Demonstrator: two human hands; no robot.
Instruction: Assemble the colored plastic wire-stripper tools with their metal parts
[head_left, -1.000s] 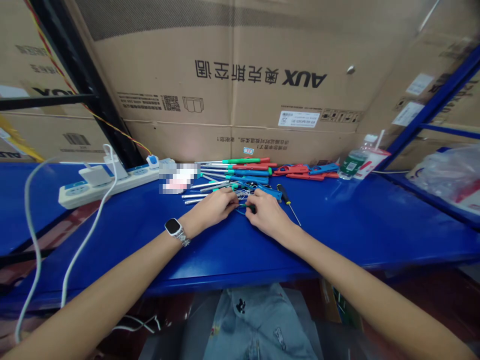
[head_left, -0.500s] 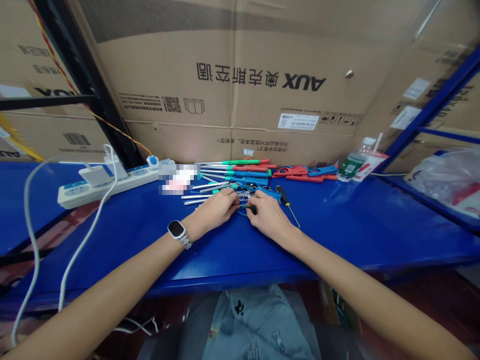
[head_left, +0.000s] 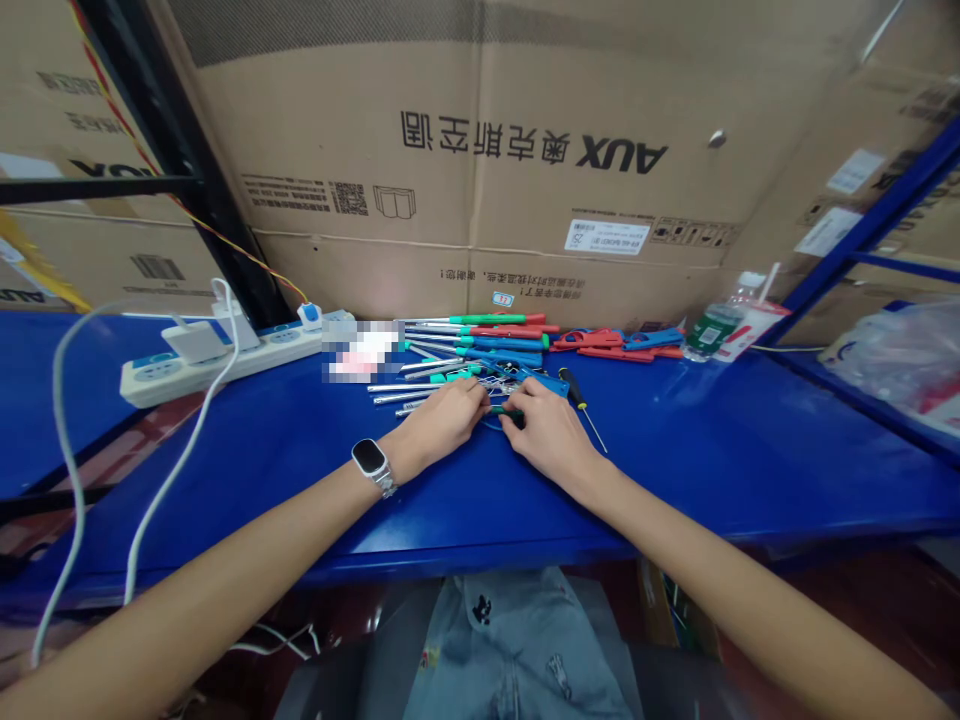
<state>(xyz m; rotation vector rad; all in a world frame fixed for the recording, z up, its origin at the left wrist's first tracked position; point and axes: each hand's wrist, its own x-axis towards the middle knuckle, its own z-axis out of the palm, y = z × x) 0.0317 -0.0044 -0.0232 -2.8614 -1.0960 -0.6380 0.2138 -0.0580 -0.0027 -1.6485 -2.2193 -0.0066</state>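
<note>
My left hand (head_left: 454, 412) is closed, its fingertips pinched together at the front of the tool pile; what they grip is hidden. Close beside it, my right hand (head_left: 547, 418) is closed round a small tool with a dark green and black handle (head_left: 513, 414), which points towards the left fingertips. A thin blue loop shows just below the fingers. Behind both hands lie several metal rods with green, red and blue handles (head_left: 499, 342) and a tangle of small metal pieces (head_left: 501, 383). A black and yellow screwdriver (head_left: 573, 390) rests right of my right hand.
Red plastic pieces (head_left: 600, 350) and a blue one (head_left: 651, 339) lie at the back. Beyond them stand a bottle (head_left: 706, 332) and a cup (head_left: 752, 325). A white power strip (head_left: 277, 350) with cables lies left on the blue table (head_left: 720, 460). Cardboard boxes (head_left: 517, 60) stand behind.
The view has shifted slightly, so most things sit a little further right. Both hands stay close together, and the right keeps its hold on the dark-handled tool.
</note>
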